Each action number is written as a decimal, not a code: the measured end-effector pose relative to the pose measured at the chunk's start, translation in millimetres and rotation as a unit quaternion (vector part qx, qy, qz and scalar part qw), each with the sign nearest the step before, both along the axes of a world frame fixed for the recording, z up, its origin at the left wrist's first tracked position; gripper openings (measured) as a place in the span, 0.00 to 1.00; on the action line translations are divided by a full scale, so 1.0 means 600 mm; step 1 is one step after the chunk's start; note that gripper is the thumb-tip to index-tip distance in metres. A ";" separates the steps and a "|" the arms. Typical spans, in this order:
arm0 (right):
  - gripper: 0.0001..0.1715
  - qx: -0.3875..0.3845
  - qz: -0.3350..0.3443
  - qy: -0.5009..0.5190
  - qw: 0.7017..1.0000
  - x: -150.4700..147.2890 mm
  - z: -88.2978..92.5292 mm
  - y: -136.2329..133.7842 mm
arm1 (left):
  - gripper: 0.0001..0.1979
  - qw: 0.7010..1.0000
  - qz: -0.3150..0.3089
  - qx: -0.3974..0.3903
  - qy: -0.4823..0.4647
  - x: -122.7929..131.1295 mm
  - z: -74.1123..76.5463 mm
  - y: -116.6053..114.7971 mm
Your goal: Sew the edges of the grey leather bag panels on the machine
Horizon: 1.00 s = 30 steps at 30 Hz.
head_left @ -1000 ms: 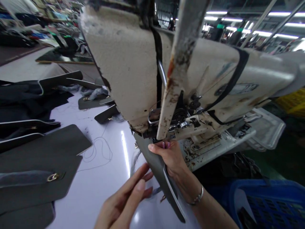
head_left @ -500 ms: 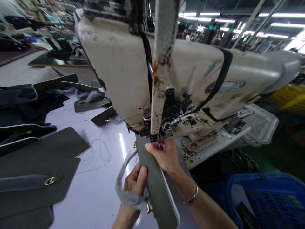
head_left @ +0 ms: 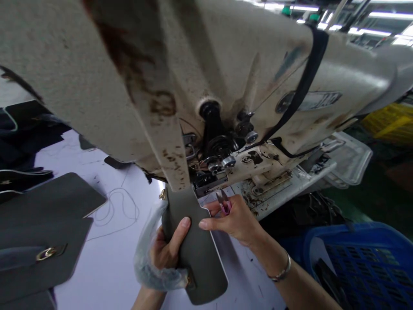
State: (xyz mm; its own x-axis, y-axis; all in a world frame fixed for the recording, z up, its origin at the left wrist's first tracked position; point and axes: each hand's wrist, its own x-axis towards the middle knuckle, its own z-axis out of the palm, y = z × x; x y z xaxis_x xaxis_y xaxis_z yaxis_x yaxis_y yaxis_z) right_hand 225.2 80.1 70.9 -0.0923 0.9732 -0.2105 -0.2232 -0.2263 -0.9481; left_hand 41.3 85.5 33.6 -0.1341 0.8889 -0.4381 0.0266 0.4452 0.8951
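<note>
A flat grey-green bag panel (head_left: 203,258) with pale edges lies at the sewing machine (head_left: 258,86), its far end close to the needle area. My left hand (head_left: 169,249) grips its left side, thumb on top and fingers underneath. A plastic-wrapped handle (head_left: 143,258) with gold-coloured fittings loops around that hand from the panel's left edge. At the panel's right edge is my right hand (head_left: 240,221), closed, thumb by the edge. It holds pink-handled thread snips (head_left: 225,203), blades pointing up toward the machine. The machine's upright bar hides part of the sewing area.
More grey panels (head_left: 48,193), one with a wrapped strap (head_left: 19,258), lie on the white tabletop (head_left: 106,267) at left. Loose thread (head_left: 121,206) curls there. A blue basket (head_left: 355,232) stands at lower right, with a clear plastic tray (head_left: 351,159) beyond the machine bed.
The view has moved closer to the machine. My right hand has gone from the panel's top to its right edge, and the snips show more clearly. The panel's near end has swung left.
</note>
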 end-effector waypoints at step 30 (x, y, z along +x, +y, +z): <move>0.19 0.071 0.024 -0.155 0.985 0.003 0.033 0.007 | 0.28 0.977 0.029 -0.098 -0.185 0.043 0.101 0.012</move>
State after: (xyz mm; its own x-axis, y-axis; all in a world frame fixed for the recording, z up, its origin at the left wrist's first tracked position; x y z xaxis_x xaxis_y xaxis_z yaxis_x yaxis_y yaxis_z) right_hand 226.8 84.0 90.5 -0.0915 0.9910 -0.0980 0.0905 -0.0897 -0.9919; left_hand 67.2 92.6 94.4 0.0188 0.7786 -0.6272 -0.3127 0.6004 0.7360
